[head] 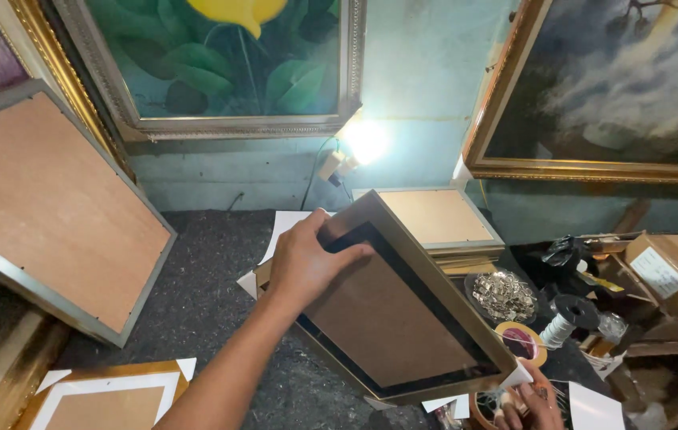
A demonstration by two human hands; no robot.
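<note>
Left hand [307, 263] clamped on the upper left edge of a picture frame [403, 306], thumb over the rim, fingers spread on the brown backing board; frame is held back side up and tilted, its top corner rising past the fingertips toward the wall. Right hand [532, 402] low at the frame's bottom right corner, fingers closed around a white paper corner piece [517, 376] just above the knuckles (grip itself partly cut off by the picture's edge). Beyond the left hand, a stack of frames [442, 223] lies flat with white sheets under it. Above the right hand: a round dish of small metal clips [503, 296], a roll of tape [521, 341] and a spool of white cord [562, 322], close together. Far out from the left forearm, a large backed frame [44, 211] leans tilted; a gold frame with white mat [108, 394] lies below the elbow. Lamp [364, 142] lit on the wall, ahead of the left hand.
</note>
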